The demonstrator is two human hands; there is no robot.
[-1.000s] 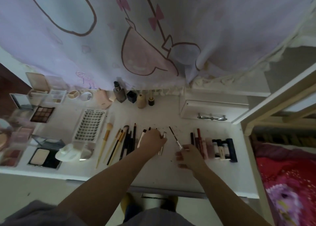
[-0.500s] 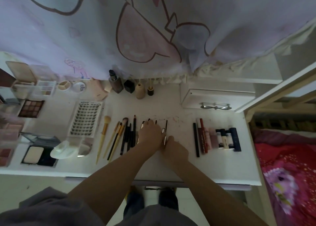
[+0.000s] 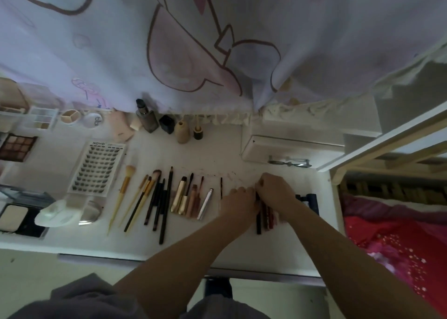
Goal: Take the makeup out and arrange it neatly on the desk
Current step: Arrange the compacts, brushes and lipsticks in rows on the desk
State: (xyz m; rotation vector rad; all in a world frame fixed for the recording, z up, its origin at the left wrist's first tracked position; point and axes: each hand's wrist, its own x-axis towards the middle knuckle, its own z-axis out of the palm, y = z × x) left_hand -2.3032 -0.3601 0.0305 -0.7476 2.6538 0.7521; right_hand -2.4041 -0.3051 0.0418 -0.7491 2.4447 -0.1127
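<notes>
White desk [image 3: 212, 241] under a printed curtain [image 3: 217, 52]: at nine o'clock, palettes [image 3: 17, 147] and a lash tray [image 3: 96, 168]; centre, a brush row [image 3: 154, 197]. At three o'clock, left hand [image 3: 238, 204] and right hand [image 3: 275, 189] curl over dark lip pencils [image 3: 264, 218]; exact grasp unclear.

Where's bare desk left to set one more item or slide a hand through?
Bare patches: behind the brush row, between the lash tray and white box; and the front edge strip below the left hand. Crowded: palettes far left, brushes, and the pencils under both hands, right hand.
</notes>
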